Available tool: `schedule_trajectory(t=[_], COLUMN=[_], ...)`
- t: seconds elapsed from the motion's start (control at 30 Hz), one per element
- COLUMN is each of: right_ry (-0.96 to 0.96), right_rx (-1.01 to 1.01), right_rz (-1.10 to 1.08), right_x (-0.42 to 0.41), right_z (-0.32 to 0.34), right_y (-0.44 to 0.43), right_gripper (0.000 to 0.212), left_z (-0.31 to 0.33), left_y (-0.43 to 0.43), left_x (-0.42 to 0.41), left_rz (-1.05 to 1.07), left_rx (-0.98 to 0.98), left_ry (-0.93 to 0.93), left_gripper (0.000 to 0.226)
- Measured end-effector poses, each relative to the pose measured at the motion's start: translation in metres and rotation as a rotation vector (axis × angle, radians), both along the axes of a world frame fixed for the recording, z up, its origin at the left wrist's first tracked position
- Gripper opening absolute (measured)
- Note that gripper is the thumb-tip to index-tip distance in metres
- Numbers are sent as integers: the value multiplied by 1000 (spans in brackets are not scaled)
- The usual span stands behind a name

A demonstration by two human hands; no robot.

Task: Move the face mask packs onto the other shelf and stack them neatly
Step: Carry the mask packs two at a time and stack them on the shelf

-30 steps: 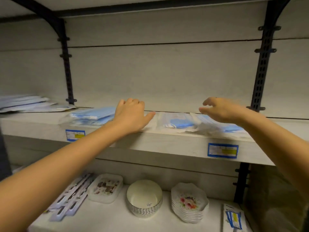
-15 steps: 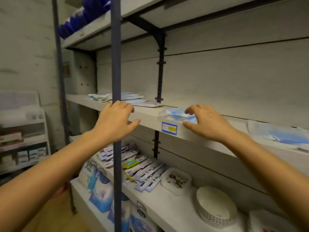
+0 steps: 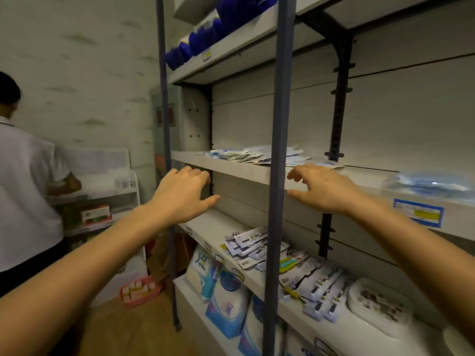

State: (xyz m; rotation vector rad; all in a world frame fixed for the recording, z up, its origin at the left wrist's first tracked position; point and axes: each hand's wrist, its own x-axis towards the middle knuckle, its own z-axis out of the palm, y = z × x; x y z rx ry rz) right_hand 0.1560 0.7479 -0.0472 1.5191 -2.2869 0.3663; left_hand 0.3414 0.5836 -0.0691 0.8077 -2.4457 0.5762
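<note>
A loose pile of clear face mask packs (image 3: 253, 155) with blue masks inside lies on the left shelf section (image 3: 231, 169). Another face mask pack (image 3: 431, 185) lies on the right shelf section, blurred. My left hand (image 3: 181, 195) hovers in front of the left shelf's front edge, fingers relaxed, holding nothing. My right hand (image 3: 322, 187) reaches over the shelf edge just right of the dark upright post, fingers loosely spread and holding nothing, a short way in front of the pile.
Two dark upright posts (image 3: 279, 160) stand in front of the shelves between my hands. Lower shelves carry small packaged goods (image 3: 257, 249) and plates (image 3: 380, 305). A person in a white shirt (image 3: 23, 191) stands at the left. A pink basket (image 3: 140, 291) sits on the floor.
The view has swung left from the right shelf section to the left one. Both hands moved left with it; my right hand left the pack on the right section.
</note>
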Motion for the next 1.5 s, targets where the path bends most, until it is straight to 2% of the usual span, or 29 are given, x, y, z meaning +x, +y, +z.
schedule_trajectory(t=[0.33, 0.6, 0.77, 0.9, 1.2, 1.33, 1.5], right_ry=[-40, 7, 30, -2, -28, -74, -90], right_rx=[-1, -33, -80, -127, -156, -185, -128], right_rz=[-33, -70, -130, -210, -509, -678, -962], right_x=[3, -41, -84, -115, -158, -167, -174], right_z=[-1, 3, 26, 38, 44, 50, 59], right_y=[-126, -235, -301, -340, -383, -403, -450], right_gripper=[44, 43, 40, 37, 33, 44, 79], left_z=[-3, -7, 14, 26, 38, 42, 49], left_y=[-127, -240, -317, -361, -454, -493, -543], left_x=[-11, -56, -98, -138, -232, -269, -299], left_rz=[-56, -110, -160, -203, -449, -573, -710], left_rx=[30, 51, 78, 83, 161, 174, 177], left_ry=[-21, 22, 96, 116, 172, 158, 116], left_gripper=[52, 51, 48, 46, 46, 46, 44])
